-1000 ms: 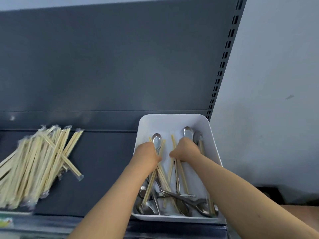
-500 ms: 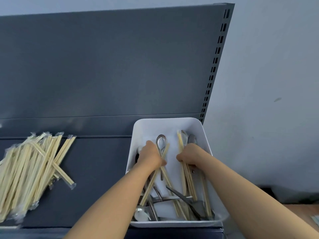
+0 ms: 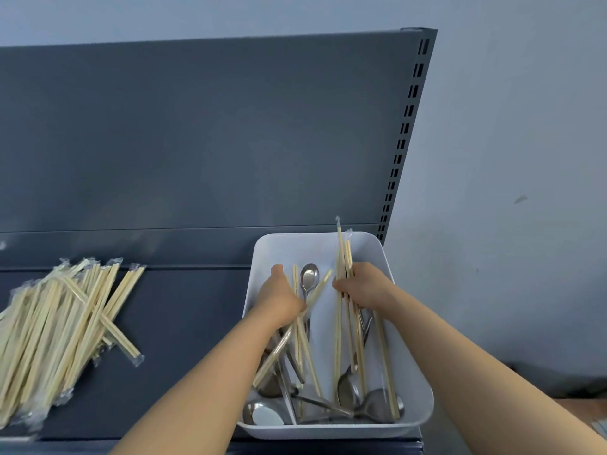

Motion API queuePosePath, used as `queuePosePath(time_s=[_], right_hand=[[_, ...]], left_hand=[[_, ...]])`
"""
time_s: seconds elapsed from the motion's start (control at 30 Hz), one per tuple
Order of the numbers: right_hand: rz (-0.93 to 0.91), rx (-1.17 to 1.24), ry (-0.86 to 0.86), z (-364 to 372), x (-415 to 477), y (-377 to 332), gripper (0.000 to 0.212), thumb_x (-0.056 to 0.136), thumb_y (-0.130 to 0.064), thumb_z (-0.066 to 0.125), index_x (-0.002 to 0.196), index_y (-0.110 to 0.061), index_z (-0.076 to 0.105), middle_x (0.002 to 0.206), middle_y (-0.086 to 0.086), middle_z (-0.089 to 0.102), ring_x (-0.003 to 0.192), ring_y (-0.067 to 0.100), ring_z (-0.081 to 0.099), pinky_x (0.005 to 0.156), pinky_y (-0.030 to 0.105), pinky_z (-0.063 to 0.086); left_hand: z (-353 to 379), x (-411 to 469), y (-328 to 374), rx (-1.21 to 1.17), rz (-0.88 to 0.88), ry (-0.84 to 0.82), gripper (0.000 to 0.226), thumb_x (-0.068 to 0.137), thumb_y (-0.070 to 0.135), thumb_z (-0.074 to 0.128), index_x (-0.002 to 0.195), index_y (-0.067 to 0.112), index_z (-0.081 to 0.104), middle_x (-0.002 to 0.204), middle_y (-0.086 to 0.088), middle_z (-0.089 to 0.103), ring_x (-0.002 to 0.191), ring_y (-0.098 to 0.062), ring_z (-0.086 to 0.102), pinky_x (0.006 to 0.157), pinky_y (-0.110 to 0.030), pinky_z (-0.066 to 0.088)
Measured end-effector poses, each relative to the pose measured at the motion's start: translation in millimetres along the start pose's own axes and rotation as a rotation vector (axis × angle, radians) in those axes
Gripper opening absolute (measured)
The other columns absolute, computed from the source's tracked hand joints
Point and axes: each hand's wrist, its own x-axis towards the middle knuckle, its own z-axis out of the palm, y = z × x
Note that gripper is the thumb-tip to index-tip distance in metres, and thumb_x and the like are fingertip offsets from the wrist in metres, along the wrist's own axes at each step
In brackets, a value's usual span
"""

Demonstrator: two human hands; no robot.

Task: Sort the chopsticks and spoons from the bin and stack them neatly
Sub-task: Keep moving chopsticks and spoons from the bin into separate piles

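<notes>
Spoons point(image 3: 348, 389) lie tangled at the near end of the bin point(image 3: 423, 399). Both my forearms reach in, knuckles up. My left hand point(image 3: 279, 297) grips a few wrapped chopsticks point(image 3: 295, 333) mid-bin. My right hand point(image 3: 368, 287) clutches a bundle point(image 3: 343, 251), tips past the far rim. Chopstick pile point(image 3: 65, 323) lies at the left end of the shelf point(image 3: 184, 323).

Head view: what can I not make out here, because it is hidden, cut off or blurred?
All in the head view:
- pile of wrapped chopsticks: blurred and cut off by the left edge; no count possible.
- spoons at the near end of the bin: overlapped by chopsticks and each other; number unclear.
- left hand, right hand: fingertips hidden behind the hands' backs; how many chopsticks each grips is unclear.
</notes>
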Motion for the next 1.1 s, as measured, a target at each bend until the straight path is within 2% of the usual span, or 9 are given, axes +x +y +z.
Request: queuePosePath(time_s=[0.1,0.2,0.3,0.37,0.43,0.57,0.7,0.93,1.1], right_hand=[[-0.057,-0.011,0.011,-7.5,-4.5,-8.6,0.024,0.088,-0.011,0.053,0.065,-0.011,0.047,0.061,0.004,0.044,0.052,0.018,0.039,0.051,0.025,0.035],[-0.096,-0.039,0.024,-13.2,-7.8,-18.1,0.017,0.089,-0.014,0.054,0.072,-0.010,0.051,0.066,0.006,0.048,0.056,0.019,0.043,0.054,0.026,0.038],[-0.153,-0.038,0.076,-20.4,-10.0,-33.3,0.025,0.088,-0.016,0.055,0.067,-0.012,0.042,0.061,0.004,0.044,0.053,0.020,0.039,0.053,0.029,0.035],[-0.208,-0.052,0.127,-25.7,-13.3,-50.9,0.030,0.089,-0.020,0.056,0.065,-0.014,0.037,0.058,0.003,0.038,0.052,0.020,0.035,0.053,0.029,0.032],[-0.269,-0.039,0.168,-30.1,-17.1,-72.9,0.036,0.089,-0.020,0.058,0.062,-0.014,0.035,0.055,0.001,0.035,0.049,0.019,0.032,0.050,0.026,0.029],[-0.360,-0.030,0.148,-26.2,-24.0,-115.9,0.028,0.087,-0.019,0.061,0.067,-0.011,0.043,0.061,0.008,0.038,0.054,0.019,0.035,0.052,0.029,0.032],[-0.414,-0.071,0.122,-1.4,-30.3,-151.0,0.029,0.090,-0.020,0.060,0.066,-0.010,0.046,0.062,0.007,0.043,0.049,0.017,0.040,0.049,0.026,0.036],[-0.495,-0.088,0.046,81.6,-42.0,-230.1,0.029,0.091,-0.025,0.059,0.071,-0.012,0.044,0.058,0.004,0.040,0.048,0.016,0.037,0.050,0.026,0.035],[-0.467,-0.097,-0.043,169.6,-39.9,-284.0,0.032,0.091,-0.024,0.058,0.068,-0.014,0.038,0.058,0.001,0.035,0.051,0.016,0.032,0.053,0.028,0.029]], left_hand=[[-6.2,-1.0,5.7,-0.030,0.077,0.044,0.048,0.087,0.024,0.063,0.129,0.017,0.040,0.100,-0.006,0.063,0.080,-0.025,0.061,0.063,-0.032,0.047],[-15.3,-3.0,9.5,-0.074,0.160,0.086,0.023,0.092,0.025,0.058,0.104,0.006,0.052,0.090,-0.012,0.062,0.079,-0.029,0.060,0.071,-0.035,0.047],[-31.3,-6.7,14.8,-0.208,0.222,0.169,0.004,0.094,0.013,0.053,0.098,0.014,0.054,0.094,0.000,0.057,0.082,-0.018,0.056,0.073,-0.028,0.042],[-46.4,-9.8,18.3,-0.412,0.244,0.242,0.010,0.095,0.010,0.054,0.103,0.015,0.055,0.101,0.000,0.063,0.088,-0.016,0.066,0.079,-0.032,0.051],[-63.9,-11.8,18.7,-0.576,0.268,0.313,0.008,0.095,0.008,0.054,0.098,0.016,0.056,0.095,-0.004,0.067,0.087,-0.016,0.071,0.083,-0.038,0.055],[-102.3,-17.2,10.2,-0.752,0.292,0.417,0.014,0.092,0.007,0.057,0.089,0.021,0.058,0.091,-0.007,0.070,0.087,-0.021,0.071,0.085,-0.047,0.056],[-138.8,-25.8,-11.2,-0.890,0.268,0.441,0.013,0.091,0.000,0.056,0.095,0.012,0.058,0.086,-0.007,0.072,0.079,-0.017,0.073,0.082,-0.042,0.058],[-216.6,-39.3,-92.8,-0.996,0.245,0.458,0.014,0.092,-0.003,0.055,0.095,0.011,0.056,0.087,-0.010,0.071,0.077,-0.019,0.073,0.064,-0.029,0.058],[-278.0,-38.4,-180.2,-0.897,0.176,0.475,0.015,0.090,-0.002,0.057,0.098,0.011,0.058,0.088,-0.010,0.071,0.081,-0.023,0.072,0.072,-0.042,0.059]])
